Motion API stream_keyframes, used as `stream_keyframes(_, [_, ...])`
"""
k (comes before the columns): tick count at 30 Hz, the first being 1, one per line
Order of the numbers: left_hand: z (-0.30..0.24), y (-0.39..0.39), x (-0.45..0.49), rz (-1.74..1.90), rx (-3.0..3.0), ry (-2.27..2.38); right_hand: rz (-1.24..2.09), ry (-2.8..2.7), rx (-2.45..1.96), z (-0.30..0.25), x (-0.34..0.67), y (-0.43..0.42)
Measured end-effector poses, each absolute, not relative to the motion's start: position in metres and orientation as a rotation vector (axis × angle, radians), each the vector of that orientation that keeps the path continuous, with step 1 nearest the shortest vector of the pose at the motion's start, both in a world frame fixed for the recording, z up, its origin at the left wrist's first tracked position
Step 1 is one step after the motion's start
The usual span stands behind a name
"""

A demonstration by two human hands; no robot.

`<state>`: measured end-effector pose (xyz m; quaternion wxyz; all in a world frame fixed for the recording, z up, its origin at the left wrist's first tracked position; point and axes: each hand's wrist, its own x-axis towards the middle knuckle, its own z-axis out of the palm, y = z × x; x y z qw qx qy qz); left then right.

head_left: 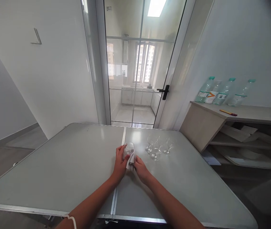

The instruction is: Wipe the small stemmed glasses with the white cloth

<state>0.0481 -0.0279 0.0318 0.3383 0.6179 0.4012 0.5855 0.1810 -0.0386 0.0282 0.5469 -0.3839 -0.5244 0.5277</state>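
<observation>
My left hand [120,162] is wrapped around a clear stemmed glass [129,149], held just above the grey table [66,165] near its middle seam. My right hand [140,168] pinches a small white cloth [131,160] against the lower part of that glass. Both hands are closed. To the right of them, several more clear stemmed glasses [158,148] stand upright in a tight group on the table.
A glass door with a black handle [164,92] stands behind the table. At the right is a wooden shelf unit [233,127] with several plastic water bottles [221,91] and a pencil-like object [228,112] on top.
</observation>
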Motion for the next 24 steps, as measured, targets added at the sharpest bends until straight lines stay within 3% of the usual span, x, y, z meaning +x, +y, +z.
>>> stream_keyframes(7, [0.034,-0.024,0.038,1.400,1.292,0.778,1.279,-1.429,-0.896,0.036,0.184,-0.037])
stream_keyframes(14, [0.043,-0.023,0.035,1.318,1.013,0.539,1.845,-1.157,-0.742,0.045,0.188,-0.044])
stream_keyframes(16, [0.042,-0.023,0.035,1.359,1.046,0.573,1.695,-1.289,-0.798,0.047,0.189,-0.043])
stream_keyframes(21, [0.037,-0.020,0.036,1.498,1.240,0.717,0.901,-1.563,-1.117,0.043,0.187,-0.041])
stream_keyframes(24, [0.038,-0.020,0.032,1.454,1.229,0.632,1.050,-1.496,-1.031,0.040,0.186,-0.038])
